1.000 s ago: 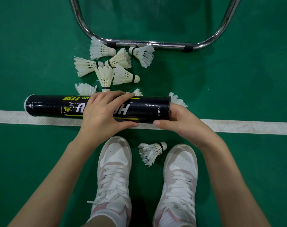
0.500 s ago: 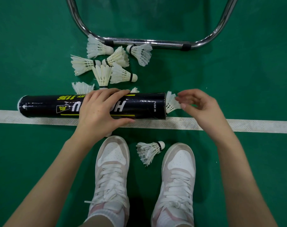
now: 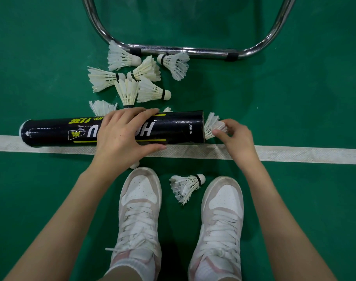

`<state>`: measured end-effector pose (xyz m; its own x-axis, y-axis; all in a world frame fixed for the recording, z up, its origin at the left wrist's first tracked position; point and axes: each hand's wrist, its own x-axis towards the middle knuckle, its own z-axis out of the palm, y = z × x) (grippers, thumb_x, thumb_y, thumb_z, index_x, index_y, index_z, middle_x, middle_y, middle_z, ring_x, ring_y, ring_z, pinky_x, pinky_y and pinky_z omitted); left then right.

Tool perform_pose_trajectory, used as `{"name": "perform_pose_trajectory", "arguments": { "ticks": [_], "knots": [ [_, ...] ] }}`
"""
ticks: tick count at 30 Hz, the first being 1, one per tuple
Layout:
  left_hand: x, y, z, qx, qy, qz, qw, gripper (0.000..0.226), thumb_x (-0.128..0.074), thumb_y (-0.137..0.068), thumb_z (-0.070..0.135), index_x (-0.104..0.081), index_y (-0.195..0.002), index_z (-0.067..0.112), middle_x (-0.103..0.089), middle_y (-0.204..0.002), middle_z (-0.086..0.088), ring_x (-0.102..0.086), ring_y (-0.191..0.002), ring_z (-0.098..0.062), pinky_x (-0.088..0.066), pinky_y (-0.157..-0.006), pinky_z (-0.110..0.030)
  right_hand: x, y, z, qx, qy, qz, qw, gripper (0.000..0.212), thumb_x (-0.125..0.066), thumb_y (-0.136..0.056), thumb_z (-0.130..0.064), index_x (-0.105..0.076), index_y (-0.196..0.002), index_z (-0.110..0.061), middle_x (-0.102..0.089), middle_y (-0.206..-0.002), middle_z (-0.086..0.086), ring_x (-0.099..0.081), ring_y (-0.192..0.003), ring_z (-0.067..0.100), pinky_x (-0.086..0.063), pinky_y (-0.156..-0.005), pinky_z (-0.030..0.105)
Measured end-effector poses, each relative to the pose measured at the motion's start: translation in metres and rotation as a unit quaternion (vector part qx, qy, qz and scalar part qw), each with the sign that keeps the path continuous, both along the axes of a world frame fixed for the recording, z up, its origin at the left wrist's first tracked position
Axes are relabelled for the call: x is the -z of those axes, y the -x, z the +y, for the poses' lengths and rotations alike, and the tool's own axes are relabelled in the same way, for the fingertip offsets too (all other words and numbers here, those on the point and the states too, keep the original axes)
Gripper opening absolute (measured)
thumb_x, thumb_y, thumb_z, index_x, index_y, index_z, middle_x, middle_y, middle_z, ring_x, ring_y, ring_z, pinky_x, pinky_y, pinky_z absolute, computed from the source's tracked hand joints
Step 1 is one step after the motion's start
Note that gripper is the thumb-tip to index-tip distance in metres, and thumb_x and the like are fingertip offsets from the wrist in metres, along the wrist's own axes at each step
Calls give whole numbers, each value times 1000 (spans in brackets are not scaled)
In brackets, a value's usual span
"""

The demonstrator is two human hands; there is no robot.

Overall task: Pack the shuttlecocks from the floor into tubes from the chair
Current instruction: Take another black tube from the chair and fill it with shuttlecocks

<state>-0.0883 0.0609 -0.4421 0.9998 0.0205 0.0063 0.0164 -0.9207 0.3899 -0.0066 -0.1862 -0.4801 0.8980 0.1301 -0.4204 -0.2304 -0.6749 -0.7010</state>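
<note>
Tube reads "PUSH IN" and "1136"

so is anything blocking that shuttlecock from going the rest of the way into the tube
Nothing visible. The shuttlecock already sits part-way in the open mouth of the tube, feathers sticking out, with the right hand pinching them. The left hand grips the tube mid-length, away from the mouth. The tube's inside cannot be seen.

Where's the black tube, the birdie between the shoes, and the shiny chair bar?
black tube [image 3: 179,126], head view, label near open end
birdie [image 3: 186,186], head view, feathers
chair bar [image 3: 185,50], head view, straight part
</note>
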Motion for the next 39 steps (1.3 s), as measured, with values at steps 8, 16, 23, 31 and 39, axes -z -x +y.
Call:
{"name": "perform_pose_trajectory", "arguments": {
  "ticks": [8,16,23,31,39],
  "knots": [
    [-1,1,0,-1,4,-5,1000,76,-51,-68,71,-49,-131,28,-58,-121,0,-48,-112,-20,-30,-98,-37,-28,10,-6,76,-90,-68,991,3,-62,-88,-16,-65,-90,-15,-69,-85,1,-63,-85,20,-45,-77,25],
    [-1,1,0,-1,2,0,1000,76,-51,-68,71,-49,-131,28,-58,-122,0,-49,-112,-21,-28,-98,-36,-60,30,-3,101,-110,-126,981,8,-58,-91,-21,-62,-87,-27,-62,-81,-16,-54,-80,-4,-41,-78,15],
    [-1,1,0,-1,1,3,1000,76,-51,-69,71,-49,-132,28,-58,-123,-1,-49,-113,-22,-30,-99,-38,-70,37,13,125,-204,-73,968,14,-59,-91,-18,-62,-85,-30,-70,-89,-5,-65,-92,15,-50,-88,29],
    [-2,0,-1,-3,6,2,1000,76,-50,-69,70,-49,-131,27,-58,-122,-2,-50,-113,-23,-31,-98,-41,-69,56,41,101,-263,16,959,26,-62,-87,-33,-60,-107,-16,-67,-100,1,-62,-97,12,-49,-92,33],
    [-1,1,-1,4,5,-6,1000,75,-51,-69,69,-51,-130,27,-58,-122,-1,-50,-112,-22,-31,-97,-39,-63,58,48,98,-208,-9,973,32,-74,-77,-13,-55,-99,-25,-65,-98,-2,-60,-95,15,-49,-90,30]
  ]
}}
